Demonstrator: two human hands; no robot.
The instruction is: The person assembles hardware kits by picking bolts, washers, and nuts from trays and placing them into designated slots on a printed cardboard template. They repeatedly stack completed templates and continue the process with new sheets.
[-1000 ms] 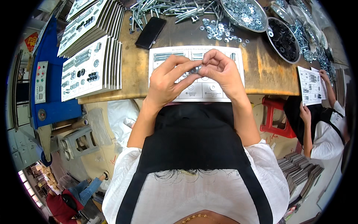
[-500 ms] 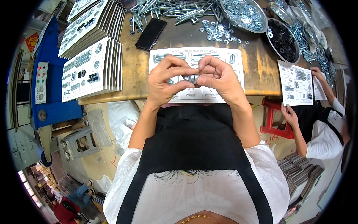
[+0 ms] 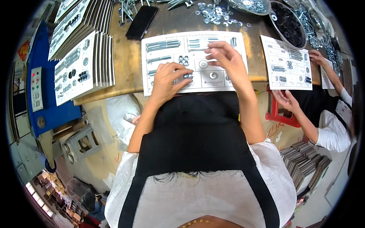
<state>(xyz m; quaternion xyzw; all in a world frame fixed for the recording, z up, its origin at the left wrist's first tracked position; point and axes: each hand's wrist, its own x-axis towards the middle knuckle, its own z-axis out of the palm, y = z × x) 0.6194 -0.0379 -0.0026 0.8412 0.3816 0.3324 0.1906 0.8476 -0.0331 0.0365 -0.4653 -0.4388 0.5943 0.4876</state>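
Note:
My left hand (image 3: pixel 169 81) is closed, thumb and fingertips around a few small silvery nuts (image 3: pixel 188 76), low over a white card (image 3: pixel 163 64) with pictures of bolts, nuts and washers. Whether the nuts touch the card I cannot tell. Raised above the card's right half is my right hand (image 3: pixel 230 62), with its fingers loosely bent and apart and nothing visible in them. A ring-shaped washer (image 3: pixel 213 75) shows on the card below that hand; whether it is loose or printed is unclear.
A black phone (image 3: pixel 142 22) lies beyond the card, near loose washers (image 3: pixel 213 14) and long bolts (image 3: pixel 129 9). Stacked cards (image 3: pixel 76 70) stand at left. A bowl of black washers (image 3: pixel 287 28) is at right, where a co-worker's hands (image 3: pixel 286 100) are at another card (image 3: pixel 291 64).
My hands have parted: the right has lifted away to the right, while the left has kept the small metal pieces. The view has shifted, and the co-worker's near hand has opened under their card.

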